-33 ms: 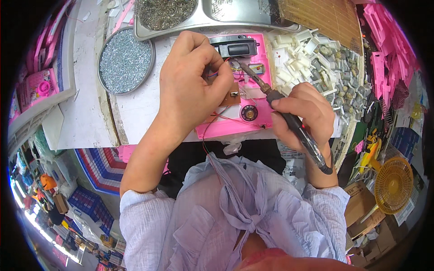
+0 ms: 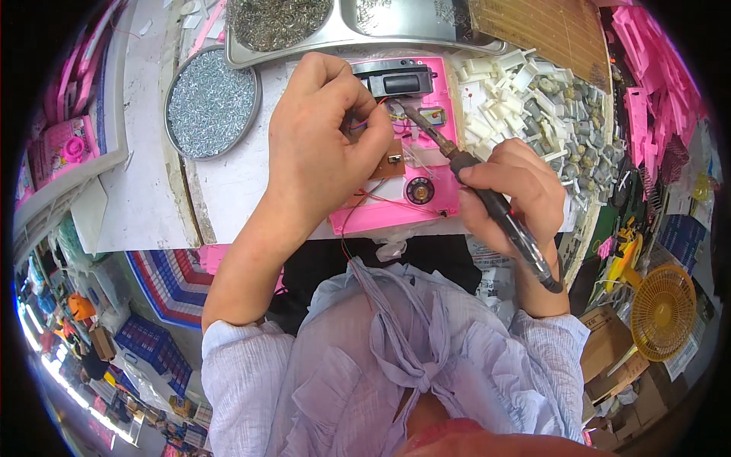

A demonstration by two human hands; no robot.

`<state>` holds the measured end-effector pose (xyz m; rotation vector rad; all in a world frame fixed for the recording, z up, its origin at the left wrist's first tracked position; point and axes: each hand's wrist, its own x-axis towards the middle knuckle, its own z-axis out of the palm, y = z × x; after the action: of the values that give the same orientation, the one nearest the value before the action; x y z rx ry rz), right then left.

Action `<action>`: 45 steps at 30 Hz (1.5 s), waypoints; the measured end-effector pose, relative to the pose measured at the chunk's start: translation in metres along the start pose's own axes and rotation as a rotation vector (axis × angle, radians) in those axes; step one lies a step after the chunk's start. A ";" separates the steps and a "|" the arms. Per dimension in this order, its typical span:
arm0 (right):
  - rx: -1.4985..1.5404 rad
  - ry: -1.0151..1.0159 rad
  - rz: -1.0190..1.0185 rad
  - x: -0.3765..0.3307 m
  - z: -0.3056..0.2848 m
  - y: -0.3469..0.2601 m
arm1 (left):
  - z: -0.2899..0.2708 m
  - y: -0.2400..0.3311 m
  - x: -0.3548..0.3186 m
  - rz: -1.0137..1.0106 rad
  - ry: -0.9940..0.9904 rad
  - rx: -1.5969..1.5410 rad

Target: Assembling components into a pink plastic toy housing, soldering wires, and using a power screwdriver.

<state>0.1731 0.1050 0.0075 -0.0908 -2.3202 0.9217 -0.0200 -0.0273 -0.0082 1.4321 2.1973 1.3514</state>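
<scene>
A soldering iron point(image 2: 499, 207) with a dark handle lies in the closed fingers of my right hand point(image 2: 525, 194). Its metal tip points up and left, over a pink plastic housing point(image 2: 373, 218) on the table. My left hand point(image 2: 324, 133) is pinched over the housing's left side, with a thin red wire point(image 2: 383, 100) at its fingertips; the exact grip is partly hidden. Within the housing are a black box-shaped part point(image 2: 402, 82), a small round speaker point(image 2: 419, 190), a brown circuit board point(image 2: 389, 162) and several loose wires.
A round dish of small silvery screws point(image 2: 212, 104) stands at the left. Behind the housing is a metal tray point(image 2: 350, 44) of small metal parts. White plastic pieces point(image 2: 491, 95) and small grey motors point(image 2: 582, 145) are heaped at the right, beside a cardboard sheet point(image 2: 544, 34).
My right hand and the soldering iron have shifted very slightly to the right. The left hand stays in place.
</scene>
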 end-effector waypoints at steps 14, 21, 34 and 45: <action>0.050 -0.075 0.054 0.012 -0.001 0.005 | 0.002 -0.003 0.000 0.053 0.030 0.077; 0.064 -0.077 0.047 0.013 -0.001 0.006 | 0.005 -0.006 -0.001 0.096 0.060 0.107; 0.039 -0.069 0.067 0.012 -0.002 0.007 | 0.009 -0.004 -0.003 0.085 0.091 0.122; 0.057 -0.036 0.091 0.010 -0.009 -0.001 | 0.010 -0.007 -0.002 0.146 0.099 0.163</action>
<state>0.1708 0.1120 0.0185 -0.1583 -2.3370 1.0422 -0.0177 -0.0239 -0.0197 1.6451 2.3543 1.3426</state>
